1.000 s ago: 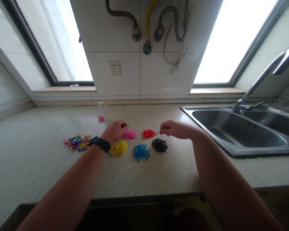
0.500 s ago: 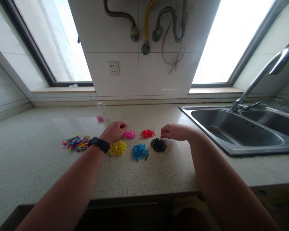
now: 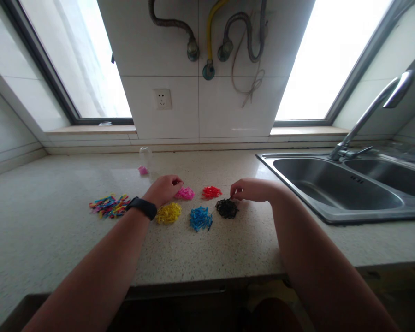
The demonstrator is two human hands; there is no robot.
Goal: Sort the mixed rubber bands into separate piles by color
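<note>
Small coloured rubber bands lie on the counter in separate heaps. My left hand (image 3: 168, 186), a dark watch on its wrist, is closed at the left edge of the pink heap (image 3: 185, 193); anything between its fingertips is too small to make out. My right hand (image 3: 247, 190) is pinched at the upper right edge of the black heap (image 3: 227, 208), its fingertips hiding what they hold. Between the hands are a red heap (image 3: 211, 192) and a blue heap (image 3: 201, 218). The yellow heap (image 3: 168, 213) sits below my left hand. A mixed-colour heap (image 3: 109, 205) lies left of the watch.
A clear container (image 3: 145, 157) with something pink (image 3: 143, 170) beside or inside it stands behind my left hand. The steel sink (image 3: 332, 184) and its tap (image 3: 370, 110) are on the right. A socket (image 3: 163, 99) and hoses are on the tiled wall (image 3: 228, 106).
The thin black strand seen between my right fingertips and the black heap no longer shows. Both hands stay nearly in place.
</note>
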